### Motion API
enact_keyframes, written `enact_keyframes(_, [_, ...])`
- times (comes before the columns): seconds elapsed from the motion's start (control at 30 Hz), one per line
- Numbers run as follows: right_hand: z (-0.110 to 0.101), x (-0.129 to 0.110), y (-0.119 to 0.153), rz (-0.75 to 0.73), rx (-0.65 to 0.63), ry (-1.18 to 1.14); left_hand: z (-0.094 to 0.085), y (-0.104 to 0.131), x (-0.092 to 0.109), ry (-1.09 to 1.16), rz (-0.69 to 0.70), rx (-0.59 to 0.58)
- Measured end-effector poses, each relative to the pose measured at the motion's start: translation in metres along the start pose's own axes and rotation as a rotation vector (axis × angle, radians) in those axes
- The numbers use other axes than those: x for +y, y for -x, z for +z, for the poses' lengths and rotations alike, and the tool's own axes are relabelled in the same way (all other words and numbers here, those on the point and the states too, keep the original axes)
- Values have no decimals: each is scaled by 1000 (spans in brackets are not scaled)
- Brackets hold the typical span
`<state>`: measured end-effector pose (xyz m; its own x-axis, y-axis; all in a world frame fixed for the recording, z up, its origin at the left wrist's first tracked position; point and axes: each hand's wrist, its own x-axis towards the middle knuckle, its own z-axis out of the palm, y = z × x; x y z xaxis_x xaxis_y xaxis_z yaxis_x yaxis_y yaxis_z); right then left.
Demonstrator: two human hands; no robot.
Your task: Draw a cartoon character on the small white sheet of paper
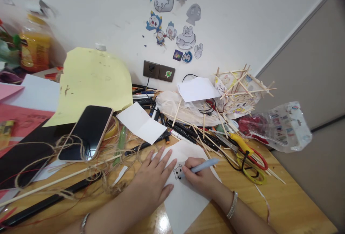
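A white sheet of paper (185, 205) lies on the wooden table at the lower middle, turned at an angle. It bears a small black line drawing of an animal-like face (177, 171). My right hand (201, 176) is closed around a light blue pen (206, 164), its fingertips at the right edge of the drawing. The pen's tip is hidden by those fingers. Flat on the left part of the paper rests my left hand (155, 178), fingers spread and holding nothing.
Twine (71, 187) and a phone (87, 131) lie left. Beyond the paper are several markers (184, 131), loose sticks and a small white sheet (142, 122). Scissors with yellow handles (242, 144) and a plastic bag (288, 126) lie right. Stickers cover part of the wall.
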<state>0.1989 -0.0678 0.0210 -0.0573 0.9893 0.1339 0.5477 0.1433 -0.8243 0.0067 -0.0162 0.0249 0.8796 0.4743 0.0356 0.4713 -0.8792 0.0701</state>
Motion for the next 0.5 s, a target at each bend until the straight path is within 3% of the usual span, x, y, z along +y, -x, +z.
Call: enact_keyframes(0.5, [0,2,0,-9,-4,1,5,1,-1,-33,6,28])
